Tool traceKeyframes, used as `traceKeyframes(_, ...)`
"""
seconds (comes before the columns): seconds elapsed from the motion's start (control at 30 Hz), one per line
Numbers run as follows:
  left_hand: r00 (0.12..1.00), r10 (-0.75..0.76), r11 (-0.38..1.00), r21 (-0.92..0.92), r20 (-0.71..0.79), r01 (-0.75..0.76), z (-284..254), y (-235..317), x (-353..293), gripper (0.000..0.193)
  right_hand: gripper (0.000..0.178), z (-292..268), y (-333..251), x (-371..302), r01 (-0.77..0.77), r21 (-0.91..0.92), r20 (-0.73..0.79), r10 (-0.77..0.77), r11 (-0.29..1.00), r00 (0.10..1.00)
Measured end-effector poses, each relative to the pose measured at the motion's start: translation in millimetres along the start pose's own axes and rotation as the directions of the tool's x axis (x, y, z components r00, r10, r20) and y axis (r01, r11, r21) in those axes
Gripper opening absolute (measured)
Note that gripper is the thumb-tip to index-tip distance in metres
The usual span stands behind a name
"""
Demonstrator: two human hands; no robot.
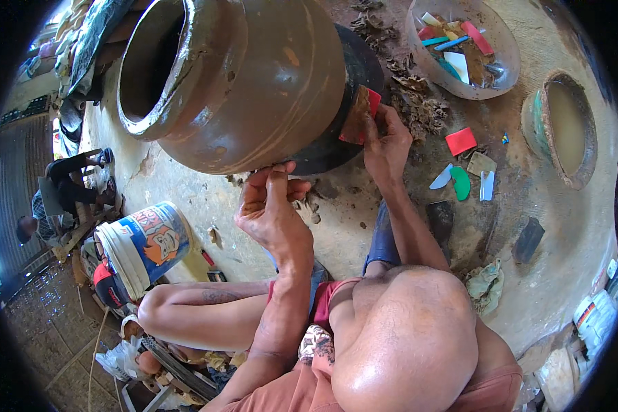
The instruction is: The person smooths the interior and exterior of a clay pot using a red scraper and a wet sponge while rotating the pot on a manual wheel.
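Note:
A large wet brown clay pot with a wide rim leans to the left on a dark round base. Between the thumb and fingers of my right hand is a flat red scraper, smeared with brown clay, beside the pot's lower right side. My left hand is at the pot's near lower edge, its fingers curled and thumb pressed in. Whatever it pinches, if anything, is too small to make out.
Clay scraps lie right of the pot. A tub of colored scrapers and a bowl of cloudy water stand beyond. Loose red and green pieces lie nearer. A bucket stands left; another person sits farther off.

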State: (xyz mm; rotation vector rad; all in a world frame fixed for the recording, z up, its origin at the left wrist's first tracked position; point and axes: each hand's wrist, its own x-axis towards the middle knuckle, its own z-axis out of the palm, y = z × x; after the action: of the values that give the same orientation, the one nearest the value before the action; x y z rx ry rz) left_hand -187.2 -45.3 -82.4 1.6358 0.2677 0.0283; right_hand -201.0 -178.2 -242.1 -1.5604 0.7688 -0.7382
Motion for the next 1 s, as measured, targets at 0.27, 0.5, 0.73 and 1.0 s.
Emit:
traceKeyframes(0.27, 0.998, -0.060, 0.996, -0.071, 0.027, 0.061, -9, 3, -2, 0.008, 0.023, 1, 4, 2, -0.009, 0.063, 0.018, 0.008, 0.998, 1.000)
traceKeyframes(0.5, 0.993, -0.072, 0.992, -0.100, 0.093, 0.081, -16, 5, -7, 0.005, 0.022, -2, 10, 12, 0.013, 0.059, 0.036, -0.015, 0.998, 0.999)
traceKeyframes(0.73, 0.980, -0.124, 0.965, -0.209, 0.157, 0.156, -21, 7, -11, 0.007, 0.020, 0, 6, 23, 0.150, 0.045, -0.022, -0.150, 0.988, 0.989)
traceKeyframes(1.0, 0.919, -0.136, 0.970, -0.138, 0.369, 0.198, -31, 4, -42, 0.010, 0.020, 0, 11, 25, 0.164, 0.018, -0.013, -0.164, 0.986, 0.986)
